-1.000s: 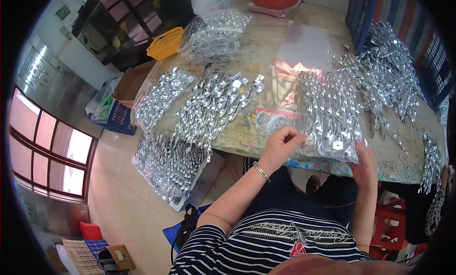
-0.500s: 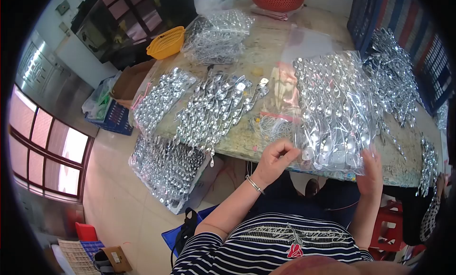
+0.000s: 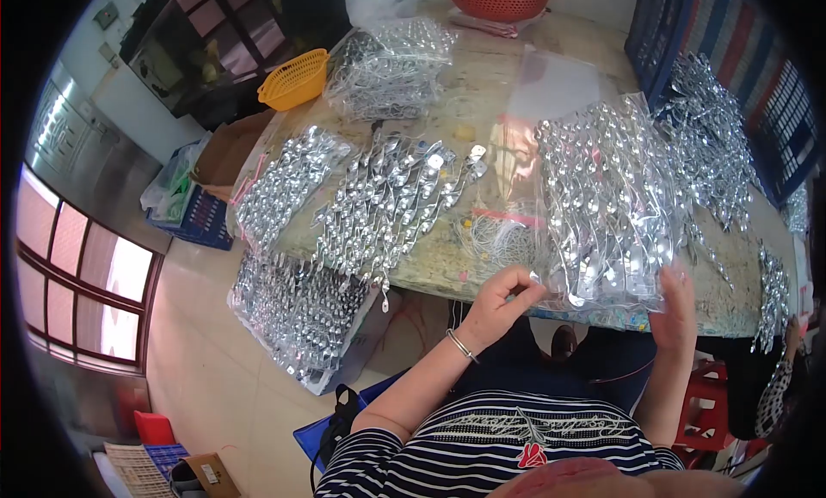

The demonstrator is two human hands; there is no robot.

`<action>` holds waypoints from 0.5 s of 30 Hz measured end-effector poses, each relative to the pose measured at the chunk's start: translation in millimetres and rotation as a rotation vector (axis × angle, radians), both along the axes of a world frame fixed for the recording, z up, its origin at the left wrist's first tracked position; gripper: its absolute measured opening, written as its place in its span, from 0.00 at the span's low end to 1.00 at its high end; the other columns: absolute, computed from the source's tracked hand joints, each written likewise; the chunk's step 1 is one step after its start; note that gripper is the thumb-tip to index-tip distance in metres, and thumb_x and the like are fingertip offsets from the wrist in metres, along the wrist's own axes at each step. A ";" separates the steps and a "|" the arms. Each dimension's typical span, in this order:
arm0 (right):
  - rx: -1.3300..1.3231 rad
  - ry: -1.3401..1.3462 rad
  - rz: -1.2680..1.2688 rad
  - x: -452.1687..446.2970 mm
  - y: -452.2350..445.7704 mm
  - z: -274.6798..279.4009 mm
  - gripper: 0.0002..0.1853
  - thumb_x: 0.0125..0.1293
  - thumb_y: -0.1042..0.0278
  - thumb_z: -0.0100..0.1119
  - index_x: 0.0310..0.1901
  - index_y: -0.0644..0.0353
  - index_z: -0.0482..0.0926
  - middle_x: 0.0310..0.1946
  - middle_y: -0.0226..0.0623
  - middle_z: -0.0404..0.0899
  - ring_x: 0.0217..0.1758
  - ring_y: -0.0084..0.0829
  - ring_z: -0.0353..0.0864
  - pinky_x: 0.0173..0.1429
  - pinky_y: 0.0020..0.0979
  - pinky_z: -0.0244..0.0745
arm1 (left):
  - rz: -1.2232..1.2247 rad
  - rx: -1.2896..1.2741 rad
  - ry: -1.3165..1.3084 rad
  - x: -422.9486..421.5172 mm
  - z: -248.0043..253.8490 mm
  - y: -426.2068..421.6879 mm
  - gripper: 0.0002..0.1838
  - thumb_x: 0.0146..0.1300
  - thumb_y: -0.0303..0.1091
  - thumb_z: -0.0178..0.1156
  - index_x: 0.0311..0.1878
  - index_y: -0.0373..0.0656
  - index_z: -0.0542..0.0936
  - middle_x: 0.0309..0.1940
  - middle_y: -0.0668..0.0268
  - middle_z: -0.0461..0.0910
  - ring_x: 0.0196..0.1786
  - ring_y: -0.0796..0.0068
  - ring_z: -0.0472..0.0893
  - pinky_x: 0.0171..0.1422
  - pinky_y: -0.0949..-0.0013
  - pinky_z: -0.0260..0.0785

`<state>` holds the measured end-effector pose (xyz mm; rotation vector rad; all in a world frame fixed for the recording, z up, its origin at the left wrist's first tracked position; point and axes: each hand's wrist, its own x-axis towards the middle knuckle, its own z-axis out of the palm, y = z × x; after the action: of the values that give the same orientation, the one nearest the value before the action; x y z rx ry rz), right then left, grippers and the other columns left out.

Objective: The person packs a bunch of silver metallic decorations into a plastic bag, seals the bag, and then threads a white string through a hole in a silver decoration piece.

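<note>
A clear plastic bag [image 3: 607, 205] filled with strands of shiny silver, mirror-like pieces lies at the table's front edge before me. My left hand [image 3: 499, 307] is at its lower left corner, thumb and forefinger pinched together with a bit of clear plastic at the tips. Along the bag's lower right edge is my right hand [image 3: 674, 313], fingers pointing up and closed against the plastic; their tips are partly blurred. Left of the bag are a red-edged clear bag [image 3: 514, 167] and a tangle of thin white cord [image 3: 499, 240].
More silver strands [image 3: 383, 201] lie left on the table, some hanging over its edge. Another filled bag [image 3: 297, 317] stands below. A silver heap [image 3: 710, 141] sits right, beside a blue crate [image 3: 787, 137]. Yellow basket [image 3: 294, 79] and red basket [image 3: 499, 1] stand farther back.
The bag's upper part has shifted slightly and the strands inside have moved. My left hand has lowered a little; my right hand stays at the bag's right edge.
</note>
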<state>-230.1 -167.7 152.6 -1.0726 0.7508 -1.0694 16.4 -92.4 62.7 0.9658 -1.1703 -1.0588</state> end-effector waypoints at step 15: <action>-0.185 -0.289 0.261 129.3 -85.6 94.2 0.21 0.65 0.61 0.56 0.56 0.63 0.72 0.49 0.40 0.77 0.51 0.36 0.77 0.53 0.38 0.73 | 0.329 0.021 0.047 66.1 15.1 33.9 0.10 0.66 0.34 0.55 0.43 0.37 0.78 0.29 0.68 0.75 0.29 0.82 0.71 0.36 0.77 0.65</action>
<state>-100.8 -253.4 246.7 -1.1072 0.2762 -1.0523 82.5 -58.4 77.8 1.1009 -0.9245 -0.8265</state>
